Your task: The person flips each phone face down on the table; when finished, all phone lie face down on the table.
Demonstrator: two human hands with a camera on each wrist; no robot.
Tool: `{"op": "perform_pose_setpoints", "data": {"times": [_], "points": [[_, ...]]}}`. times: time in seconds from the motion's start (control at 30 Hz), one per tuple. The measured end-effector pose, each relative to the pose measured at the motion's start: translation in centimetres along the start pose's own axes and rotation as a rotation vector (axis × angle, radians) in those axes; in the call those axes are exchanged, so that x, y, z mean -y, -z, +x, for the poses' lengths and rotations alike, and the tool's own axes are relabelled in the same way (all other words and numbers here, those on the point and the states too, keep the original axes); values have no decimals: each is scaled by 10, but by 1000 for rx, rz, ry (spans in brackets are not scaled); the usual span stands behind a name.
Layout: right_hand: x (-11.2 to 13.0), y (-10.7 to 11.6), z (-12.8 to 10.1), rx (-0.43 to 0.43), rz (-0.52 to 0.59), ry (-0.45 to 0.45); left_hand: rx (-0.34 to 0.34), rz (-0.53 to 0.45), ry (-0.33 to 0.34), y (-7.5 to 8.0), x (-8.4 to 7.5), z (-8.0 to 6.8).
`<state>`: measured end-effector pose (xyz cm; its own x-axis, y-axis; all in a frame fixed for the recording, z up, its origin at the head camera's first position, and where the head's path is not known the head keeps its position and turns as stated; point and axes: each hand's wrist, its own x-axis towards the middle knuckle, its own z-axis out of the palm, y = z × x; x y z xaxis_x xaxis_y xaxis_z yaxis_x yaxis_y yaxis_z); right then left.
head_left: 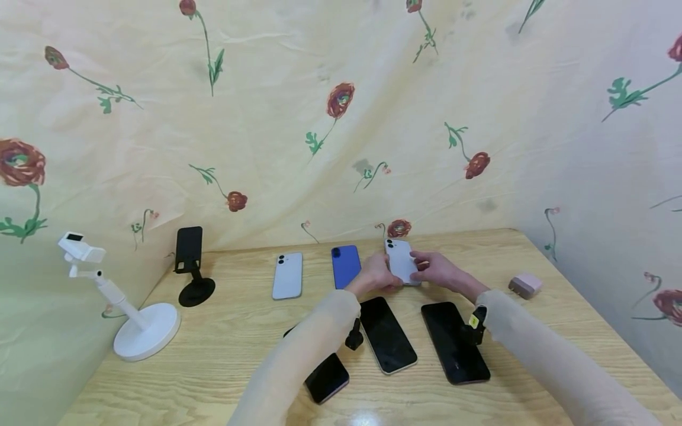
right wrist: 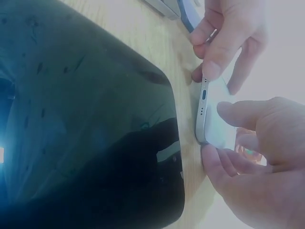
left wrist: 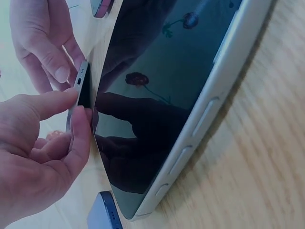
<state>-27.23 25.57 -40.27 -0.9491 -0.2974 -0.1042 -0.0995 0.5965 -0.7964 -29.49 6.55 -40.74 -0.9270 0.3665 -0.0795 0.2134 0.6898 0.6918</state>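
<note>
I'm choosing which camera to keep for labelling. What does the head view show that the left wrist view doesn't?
Only the head view shows the white stand, the black stand, the blue phone, the white phone lying flat and the pink charger. Only the left wrist view shows the side buttons of the dark-screened phone and the port on the held phone's bottom edge. Both show the left hand and right hand pinching the white phone held between them.
</note>
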Motion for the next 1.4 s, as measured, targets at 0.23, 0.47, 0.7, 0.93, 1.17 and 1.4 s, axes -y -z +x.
{"op": "perform_pose_setpoints", "data": {"times": [0.23, 0.47, 0.7, 0.93, 1.17, 1.4], "points": [[-5, -2, 3, -33, -84, 21, 25, 170, 19, -2, 0, 1], [-5, -4, 4, -53, -205, 9, 78, 120, 61, -3, -2, 3], [-5, -5, 5, -56, -253, 16, 124, 93, 32, 7, 1, -6], [-3, -4, 3, -41, -305, 26, 97, 150, -38, 42, 7, -49], [8, -1, -5, -17, -358, 137, -32, 279, -72, 80, 37, -115], [30, -6, -21, -77, -330, 202, -142, 248, -4, 96, 62, -188]]}}
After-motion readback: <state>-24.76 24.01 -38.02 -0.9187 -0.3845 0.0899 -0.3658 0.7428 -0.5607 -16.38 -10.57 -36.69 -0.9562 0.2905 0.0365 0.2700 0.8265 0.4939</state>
